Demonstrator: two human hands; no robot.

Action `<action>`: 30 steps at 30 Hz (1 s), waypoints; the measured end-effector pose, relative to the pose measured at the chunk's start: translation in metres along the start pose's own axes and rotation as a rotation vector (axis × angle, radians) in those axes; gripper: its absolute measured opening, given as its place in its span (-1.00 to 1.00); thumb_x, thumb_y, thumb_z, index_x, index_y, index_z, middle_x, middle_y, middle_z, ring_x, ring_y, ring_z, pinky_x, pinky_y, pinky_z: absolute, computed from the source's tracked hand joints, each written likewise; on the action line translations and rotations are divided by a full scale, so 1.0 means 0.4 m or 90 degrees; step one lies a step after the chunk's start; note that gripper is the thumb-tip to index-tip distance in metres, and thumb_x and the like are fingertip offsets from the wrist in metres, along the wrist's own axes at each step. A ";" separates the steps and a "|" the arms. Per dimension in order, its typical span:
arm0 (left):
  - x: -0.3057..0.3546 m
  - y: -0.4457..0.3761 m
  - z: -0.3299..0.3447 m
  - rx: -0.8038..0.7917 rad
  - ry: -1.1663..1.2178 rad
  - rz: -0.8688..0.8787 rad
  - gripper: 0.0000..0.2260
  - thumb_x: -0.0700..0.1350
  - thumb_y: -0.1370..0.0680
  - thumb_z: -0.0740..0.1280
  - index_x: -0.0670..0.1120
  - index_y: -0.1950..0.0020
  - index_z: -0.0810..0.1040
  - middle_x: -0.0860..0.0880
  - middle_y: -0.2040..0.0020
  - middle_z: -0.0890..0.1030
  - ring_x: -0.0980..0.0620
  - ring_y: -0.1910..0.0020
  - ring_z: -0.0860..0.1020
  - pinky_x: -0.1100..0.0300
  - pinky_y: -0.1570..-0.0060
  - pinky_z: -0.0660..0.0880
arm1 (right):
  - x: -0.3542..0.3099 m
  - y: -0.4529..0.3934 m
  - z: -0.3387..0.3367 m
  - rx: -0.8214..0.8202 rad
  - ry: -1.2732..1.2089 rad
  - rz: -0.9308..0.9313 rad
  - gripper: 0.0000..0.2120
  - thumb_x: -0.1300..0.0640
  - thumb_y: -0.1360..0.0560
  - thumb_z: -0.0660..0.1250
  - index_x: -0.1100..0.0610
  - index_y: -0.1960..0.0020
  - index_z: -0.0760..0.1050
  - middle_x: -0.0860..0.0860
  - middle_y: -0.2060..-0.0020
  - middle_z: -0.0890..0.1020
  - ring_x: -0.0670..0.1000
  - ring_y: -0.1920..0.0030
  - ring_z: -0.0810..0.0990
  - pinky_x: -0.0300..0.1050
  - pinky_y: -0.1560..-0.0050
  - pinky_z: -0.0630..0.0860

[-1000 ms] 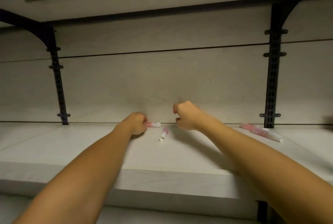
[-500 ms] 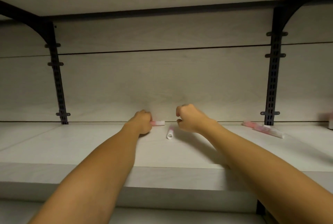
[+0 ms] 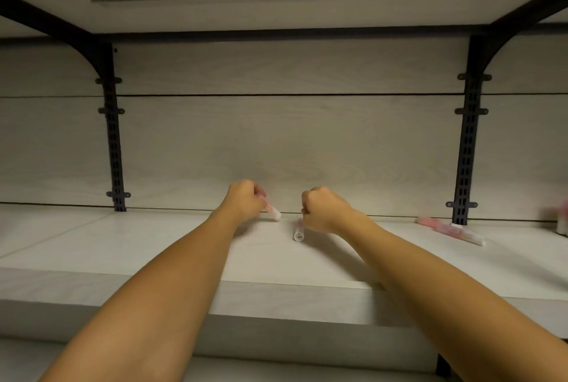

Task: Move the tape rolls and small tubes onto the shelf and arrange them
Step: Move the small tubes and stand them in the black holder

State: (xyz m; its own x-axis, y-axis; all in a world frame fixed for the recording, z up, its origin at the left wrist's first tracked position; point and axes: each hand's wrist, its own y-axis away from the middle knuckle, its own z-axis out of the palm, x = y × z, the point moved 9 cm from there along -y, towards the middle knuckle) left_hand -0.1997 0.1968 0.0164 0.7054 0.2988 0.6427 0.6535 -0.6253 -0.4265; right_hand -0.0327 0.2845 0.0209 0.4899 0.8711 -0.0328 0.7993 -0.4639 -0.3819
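Left hand [image 3: 242, 201] fingers curl round a pink tube [image 3: 272, 212]; right hand [image 3: 322, 209] fingers pinch a white tube [image 3: 298, 231] near the shelf [image 3: 153, 246] back edge.

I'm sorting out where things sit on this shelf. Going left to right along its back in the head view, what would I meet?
Left bracket → left hand gripping a pink tube → white-capped tube → right hand → two pink tubes by the right bracket.
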 end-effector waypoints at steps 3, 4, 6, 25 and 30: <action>-0.007 0.003 -0.056 0.038 0.141 -0.058 -0.73 -0.09 -0.27 0.57 -0.09 0.08 0.67 -0.03 0.12 0.67 -0.02 0.15 0.61 0.15 0.06 0.59 | -0.001 -0.014 -0.002 -0.008 -0.025 0.049 -0.75 0.03 -0.54 0.26 0.20 -0.08 0.50 0.15 -0.06 0.54 0.22 -0.01 0.56 -0.08 0.12 0.47; -0.012 0.003 -0.072 0.050 0.175 -0.068 -0.71 -0.05 -0.21 0.53 -0.07 0.11 0.67 -0.02 0.15 0.68 -0.04 0.12 0.63 0.12 0.03 0.61 | -0.001 -0.017 0.002 -0.020 -0.033 0.068 -0.74 0.01 -0.53 0.28 0.20 -0.04 0.51 0.14 0.00 0.55 0.20 0.03 0.57 -0.09 0.15 0.48; -0.025 0.001 -0.102 0.074 0.229 -0.078 -0.75 -0.04 -0.19 0.46 -0.04 0.17 0.66 -0.02 0.18 0.68 -0.07 0.07 0.67 0.02 -0.04 0.63 | -0.012 -0.019 0.014 -0.056 -0.048 0.103 -0.78 0.01 -0.48 0.33 0.18 0.16 0.50 0.09 0.20 0.57 0.15 0.17 0.56 -0.14 0.30 0.44; 0.115 0.112 -0.085 0.029 0.169 0.036 -0.88 -0.12 -0.52 0.34 -0.06 0.02 0.66 -0.05 0.12 0.69 -0.01 0.06 0.61 0.32 0.15 0.45 | -0.005 0.146 -0.089 -0.023 0.072 0.223 -0.94 0.26 -0.49 0.26 0.21 0.14 0.40 0.10 0.15 0.46 0.18 0.11 0.52 -0.10 0.13 0.44; 0.257 0.166 -0.015 -0.023 0.159 0.133 -0.82 -0.11 -0.50 0.36 -0.08 -0.06 0.69 -0.04 0.16 0.68 0.03 0.01 0.60 0.32 0.07 0.40 | 0.066 0.268 -0.171 0.025 0.128 0.279 -0.93 0.17 -0.54 0.28 0.16 0.08 0.44 0.12 0.14 0.44 0.21 0.07 0.53 -0.07 0.14 0.42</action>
State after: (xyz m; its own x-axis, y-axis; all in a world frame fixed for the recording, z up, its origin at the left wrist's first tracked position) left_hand -0.0855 0.1817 0.0578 0.7317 -0.0221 0.6813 0.4882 -0.6806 -0.5463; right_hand 0.0897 0.2469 0.0424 0.8386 0.5444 -0.0209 0.4902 -0.7707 -0.4071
